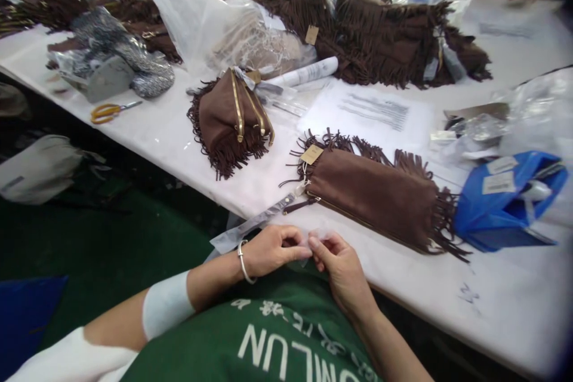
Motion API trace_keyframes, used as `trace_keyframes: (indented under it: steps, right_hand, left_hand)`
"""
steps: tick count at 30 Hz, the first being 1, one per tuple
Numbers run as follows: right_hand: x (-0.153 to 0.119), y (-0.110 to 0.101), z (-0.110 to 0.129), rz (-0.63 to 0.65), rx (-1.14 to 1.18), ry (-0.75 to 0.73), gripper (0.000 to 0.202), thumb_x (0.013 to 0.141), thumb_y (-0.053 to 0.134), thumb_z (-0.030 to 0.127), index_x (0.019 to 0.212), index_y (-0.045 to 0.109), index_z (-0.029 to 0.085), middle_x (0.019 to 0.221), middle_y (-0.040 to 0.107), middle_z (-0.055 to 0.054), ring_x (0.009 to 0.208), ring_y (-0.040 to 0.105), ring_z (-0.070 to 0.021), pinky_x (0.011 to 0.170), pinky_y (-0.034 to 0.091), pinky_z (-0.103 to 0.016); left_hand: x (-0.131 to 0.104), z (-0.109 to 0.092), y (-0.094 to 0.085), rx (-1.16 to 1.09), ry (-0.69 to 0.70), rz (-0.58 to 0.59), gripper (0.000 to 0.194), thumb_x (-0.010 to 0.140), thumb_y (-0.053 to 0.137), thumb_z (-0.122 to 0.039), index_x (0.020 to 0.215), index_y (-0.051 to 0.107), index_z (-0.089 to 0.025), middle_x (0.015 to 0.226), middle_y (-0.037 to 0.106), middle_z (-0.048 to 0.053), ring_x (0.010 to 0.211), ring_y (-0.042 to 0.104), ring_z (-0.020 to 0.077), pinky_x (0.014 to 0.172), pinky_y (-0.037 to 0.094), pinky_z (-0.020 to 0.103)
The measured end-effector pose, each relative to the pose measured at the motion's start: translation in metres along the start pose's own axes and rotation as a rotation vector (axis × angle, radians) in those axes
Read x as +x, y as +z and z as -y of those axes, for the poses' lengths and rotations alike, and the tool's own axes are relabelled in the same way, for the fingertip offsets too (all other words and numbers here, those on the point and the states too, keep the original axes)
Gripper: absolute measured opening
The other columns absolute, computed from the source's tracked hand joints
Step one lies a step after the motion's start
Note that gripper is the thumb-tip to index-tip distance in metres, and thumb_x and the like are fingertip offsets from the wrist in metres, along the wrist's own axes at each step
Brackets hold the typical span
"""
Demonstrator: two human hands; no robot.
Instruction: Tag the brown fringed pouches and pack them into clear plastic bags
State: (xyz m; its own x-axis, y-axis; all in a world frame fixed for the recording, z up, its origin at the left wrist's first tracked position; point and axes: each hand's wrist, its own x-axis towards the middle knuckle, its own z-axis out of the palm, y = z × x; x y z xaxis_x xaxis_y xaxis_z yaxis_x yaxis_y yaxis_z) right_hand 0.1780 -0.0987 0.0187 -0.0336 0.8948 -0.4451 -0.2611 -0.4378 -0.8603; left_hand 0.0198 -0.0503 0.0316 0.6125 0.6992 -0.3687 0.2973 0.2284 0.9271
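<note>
My left hand [277,249] and my right hand [333,256] meet at the table's front edge, fingers pinched on a small piece of clear plastic [320,234] between them. Just beyond them lies a brown fringed bag [376,194] on its side, with a tan tag [312,154] and a zipper along its near edge. A strap in a clear sleeve [257,221] runs from the bag's left end toward my left forearm. Farther back on the left stands a second brown fringed bag [224,116] with gold zippers.
Yellow-handled scissors [107,112] lie near the left table edge, beside silvery packing [147,71]. A blue plastic bag [492,203] is at the right. Printed sheets [371,110], a paper roll [308,71] and piled fringed bags [389,42] sit behind.
</note>
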Motion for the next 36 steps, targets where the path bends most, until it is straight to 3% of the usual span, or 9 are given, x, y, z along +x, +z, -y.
trace_keyframes:
  steps: [5,10,13,17,22,27,30,33,36]
  right_hand:
    - [0.002,0.000,0.002,0.022,0.042,0.002,0.031,0.077,0.068,0.041,0.101,0.063,0.022,0.065,0.054,0.003,0.055,0.043,-0.0098,0.051,0.035,-0.023]
    - [0.006,0.000,0.005,-0.014,0.244,-0.015,0.034,0.083,0.056,0.049,0.103,0.062,0.022,0.082,0.059,-0.002,0.071,0.051,-0.0146,0.058,0.041,-0.024]
    - [0.005,-0.003,0.004,-0.022,0.283,-0.003,0.030,0.082,0.059,0.046,0.102,0.062,0.023,0.082,0.059,-0.001,0.071,0.050,-0.0134,0.058,0.039,-0.023]
    - [0.003,-0.005,0.003,-0.030,0.197,-0.028,0.020,0.079,0.066,0.039,0.086,0.062,0.021,0.069,0.055,0.003,0.062,0.044,-0.0106,0.058,0.036,-0.023]
    - [0.001,-0.002,0.004,-0.037,0.080,-0.053,0.022,0.081,0.064,0.042,0.082,0.059,0.020,0.066,0.054,0.003,0.060,0.043,-0.0113,0.059,0.035,-0.024]
    - [0.000,-0.001,0.006,-0.041,0.019,-0.104,0.020,0.082,0.062,0.041,0.082,0.057,0.022,0.068,0.054,0.003,0.062,0.045,-0.0119,0.063,0.037,-0.025]
    - [0.000,-0.002,0.008,-0.075,-0.066,-0.150,0.018,0.085,0.057,0.041,0.091,0.057,0.024,0.083,0.058,0.001,0.068,0.050,-0.0130,0.070,0.042,-0.027]
    - [0.000,-0.003,0.012,-0.106,-0.199,-0.298,0.017,0.088,0.054,0.038,0.099,0.058,0.027,0.103,0.057,-0.002,0.089,0.054,-0.0170,0.080,0.044,-0.031]
    - [0.001,-0.002,0.014,-0.013,-0.361,-0.390,0.014,0.085,0.059,0.035,0.096,0.061,0.027,0.112,0.054,-0.004,0.107,0.049,-0.0204,0.087,0.042,-0.032]
  left_hand:
    - [-0.006,-0.004,-0.012,-0.062,-0.017,0.015,0.036,0.087,0.053,-0.043,0.077,0.066,-0.012,0.073,0.064,0.003,0.069,0.055,0.0136,0.066,0.042,0.023]
    - [-0.013,-0.005,-0.016,-0.109,-0.047,0.001,0.038,0.088,0.052,-0.046,0.085,0.070,-0.013,0.085,0.070,0.006,0.079,0.062,0.0172,0.075,0.046,0.024]
    - [-0.015,-0.005,-0.018,-0.125,-0.073,0.057,0.038,0.088,0.052,-0.045,0.086,0.070,-0.012,0.085,0.070,0.008,0.078,0.063,0.0170,0.074,0.047,0.025]
    - [-0.013,-0.005,-0.019,-0.142,-0.084,0.110,0.038,0.089,0.052,-0.045,0.088,0.069,-0.010,0.087,0.070,0.009,0.079,0.062,0.0169,0.075,0.048,0.026]
    - [-0.009,-0.007,-0.017,-0.116,0.002,-0.039,0.029,0.081,0.064,-0.042,0.083,0.064,-0.013,0.078,0.066,0.004,0.070,0.058,0.0130,0.069,0.046,0.023]
    - [-0.008,-0.007,-0.014,-0.267,-0.023,-0.107,0.039,0.086,0.055,-0.047,0.075,0.064,-0.011,0.070,0.066,0.006,0.061,0.057,0.0119,0.064,0.046,0.023]
    - [-0.009,-0.002,-0.014,-0.327,-0.056,-0.081,0.040,0.086,0.055,-0.048,0.077,0.064,-0.010,0.070,0.067,0.007,0.061,0.057,0.0121,0.063,0.047,0.023]
    - [-0.011,0.001,-0.015,-0.327,-0.071,-0.085,0.040,0.086,0.055,-0.049,0.080,0.065,-0.011,0.069,0.067,0.006,0.061,0.058,0.0125,0.063,0.047,0.023]
    - [-0.012,0.001,-0.017,-0.264,-0.066,-0.072,0.041,0.086,0.054,-0.050,0.078,0.065,-0.011,0.068,0.066,0.005,0.062,0.057,0.0133,0.063,0.046,0.024]
